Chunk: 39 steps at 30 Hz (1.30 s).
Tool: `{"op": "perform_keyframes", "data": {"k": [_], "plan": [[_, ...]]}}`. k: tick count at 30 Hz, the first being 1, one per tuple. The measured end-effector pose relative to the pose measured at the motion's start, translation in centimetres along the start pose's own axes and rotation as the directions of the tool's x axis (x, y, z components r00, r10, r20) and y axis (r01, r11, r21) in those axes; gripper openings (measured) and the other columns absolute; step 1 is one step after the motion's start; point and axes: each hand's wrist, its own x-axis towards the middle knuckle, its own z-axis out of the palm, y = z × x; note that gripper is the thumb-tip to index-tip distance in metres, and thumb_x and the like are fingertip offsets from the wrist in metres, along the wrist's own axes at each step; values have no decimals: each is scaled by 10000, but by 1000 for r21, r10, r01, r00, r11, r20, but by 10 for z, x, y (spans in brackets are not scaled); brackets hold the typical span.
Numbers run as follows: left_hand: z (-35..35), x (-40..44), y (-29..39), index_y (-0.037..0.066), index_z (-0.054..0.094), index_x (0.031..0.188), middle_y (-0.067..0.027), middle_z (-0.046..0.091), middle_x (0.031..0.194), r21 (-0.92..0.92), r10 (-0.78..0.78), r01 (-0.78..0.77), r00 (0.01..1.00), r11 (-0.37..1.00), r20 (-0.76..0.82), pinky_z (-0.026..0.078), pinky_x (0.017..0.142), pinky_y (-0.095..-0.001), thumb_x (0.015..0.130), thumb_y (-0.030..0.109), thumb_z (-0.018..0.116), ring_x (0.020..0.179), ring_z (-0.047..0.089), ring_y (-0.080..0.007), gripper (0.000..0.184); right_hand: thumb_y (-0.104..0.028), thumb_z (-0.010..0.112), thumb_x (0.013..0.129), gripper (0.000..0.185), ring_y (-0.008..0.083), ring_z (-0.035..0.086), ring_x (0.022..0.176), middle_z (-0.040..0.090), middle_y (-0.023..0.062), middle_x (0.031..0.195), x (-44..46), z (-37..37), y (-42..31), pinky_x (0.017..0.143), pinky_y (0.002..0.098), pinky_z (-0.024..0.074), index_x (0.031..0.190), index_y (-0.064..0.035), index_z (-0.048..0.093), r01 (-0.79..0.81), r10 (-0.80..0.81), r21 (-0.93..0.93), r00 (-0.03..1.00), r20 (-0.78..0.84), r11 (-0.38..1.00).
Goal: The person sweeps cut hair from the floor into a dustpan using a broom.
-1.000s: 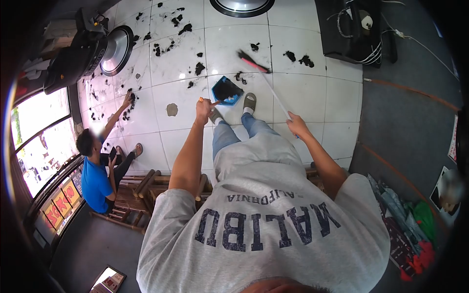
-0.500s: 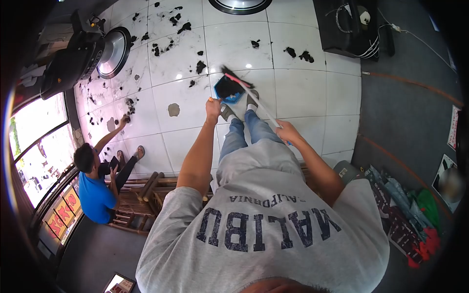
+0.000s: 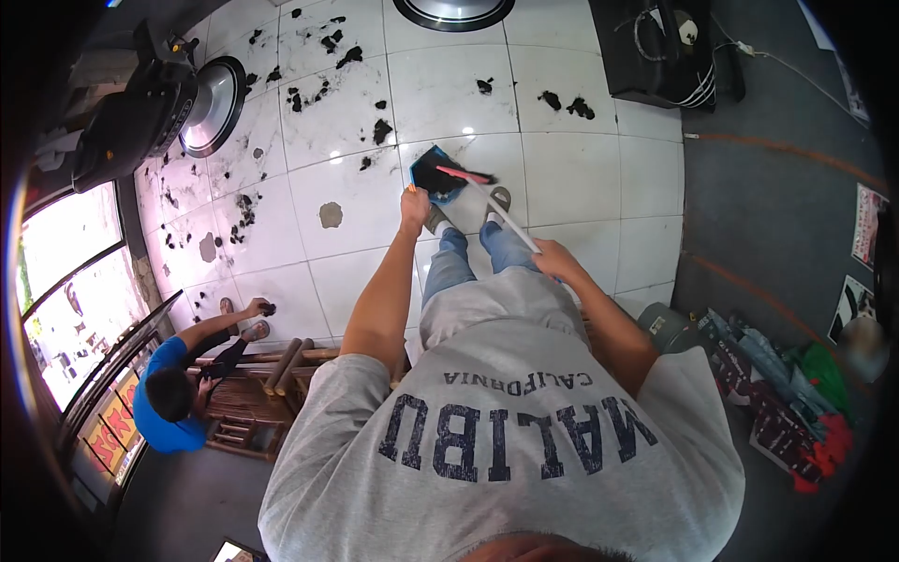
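My left hand (image 3: 415, 208) is closed around the handle of a blue dustpan (image 3: 420, 161), which rests on the tiles just ahead of my feet. Dark hair clippings (image 3: 433, 175) fill much of the pan. In my right hand (image 3: 556, 259) is the pale stick of a broom (image 3: 507, 218). The broom's red-backed head with dark bristles lies over the right side of the pan, close to my right shoe. Clumps of dark hair (image 3: 382, 131) are scattered over the floor beyond the pan.
At the left, a person in a blue shirt (image 3: 169, 433) leans from a bamboo bench (image 3: 245, 403), one hand near the floor by dark hair. Round metal chair bases (image 3: 213, 105) stand at left and top. A black cabinet (image 3: 646, 56) with cables is at upper right.
The broom head has swung right and toward me across the pan. My right foot has shifted right. The person in blue has bent forward and drawn their reaching hand back near their feet.
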Motion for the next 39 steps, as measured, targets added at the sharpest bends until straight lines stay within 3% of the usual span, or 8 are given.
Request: {"op": "perform_keyframes", "data": {"k": [2, 5, 11, 13, 20, 29, 35, 39], "plan": [[-1, 2, -6, -15, 630, 916, -112, 636, 821, 49, 15, -16, 1000, 999, 15, 480, 531, -347, 845, 180, 482, 665, 572, -202, 255, -102, 496, 836, 501, 290, 656, 583, 657, 159, 722, -21, -6, -3, 596, 412, 536, 1337, -100, 509, -45, 33, -117, 994, -108, 992], [2, -4, -2, -23, 642, 952, -113, 641, 833, 71, 33, -33, 999, 997, 0, 501, 555, -355, 855, 199, 477, 681, 582, -204, 293, -124, 525, 854, 498, 270, 691, 694, 667, 169, 814, 12, 8, 31, 623, 405, 543, 1352, -125, 509, 37, -225, -555, 935, -274, 831], [-6, -36, 25, -39, 645, 916, -131, 629, 772, 40, 20, -19, 1000, 999, -24, 509, 534, -363, 864, 225, 471, 647, 598, -222, 320, -136, 501, 870, 515, 304, 692, 804, 677, 156, 848, 36, -12, 43, 712, 432, 541, 1385, -136, 481, 26, -262, -777, 948, -180, 629], [-9, -33, 14, -43, 649, 852, -161, 637, 735, 187, 156, -143, 986, 972, -60, 511, 523, -393, 850, 215, 507, 605, 619, -270, 295, -103, 511, 860, 532, 311, 690, 789, 676, 153, 828, 35, -28, 65, 704, 439, 539, 1390, -136, 474, 0, -220, -777, 959, -178, 629], [7, -76, 24, -25, 604, 869, -89, 598, 705, -36, -98, 97, 994, 995, -41, 513, 494, -338, 858, 232, 456, 574, 563, -191, 296, -58, 521, 841, 592, 323, 677, 736, 673, 157, 801, -17, -100, 139, 686, 456, 529, 1416, -179, 450, 80, -266, -732, 954, -141, 676], [64, -126, 16, -10, 587, 905, -50, 484, 653, -46, -7, 2, 995, 999, -103, 434, 443, -288, 874, 227, 434, 504, 459, -124, 284, -70, 491, 880, 505, 272, 675, 717, 674, 99, 773, 58, -101, 144, 630, 423, 516, 1375, -170, 501, 236, -495, -870, 869, -11, 433], [88, -140, -38, -1, 566, 941, -24, 459, 653, -175, -36, 7, 986, 984, -163, 390, 427, -269, 883, 207, 419, 494, 427, -101, 261, -118, 511, 883, 499, 274, 684, 826, 687, 107, 846, 17, -148, 206, 697, 428, 532, 1379, -165, 492, 174, -351, -847, 936, -16, 503], [102, -166, -34, 8, 561, 923, -9, 430, 662, -281, -184, 129, 967, 951, -177, 358, 425, -255, 873, 181, 432, 493, 390, -87, 222, -120, 506, 885, 521, 325, 662, 712, 668, 165, 791, 9, -162, 247, 676, 454, 519, 1400, -187, 474, 197, -423, -765, 900, -107, 614]]}}
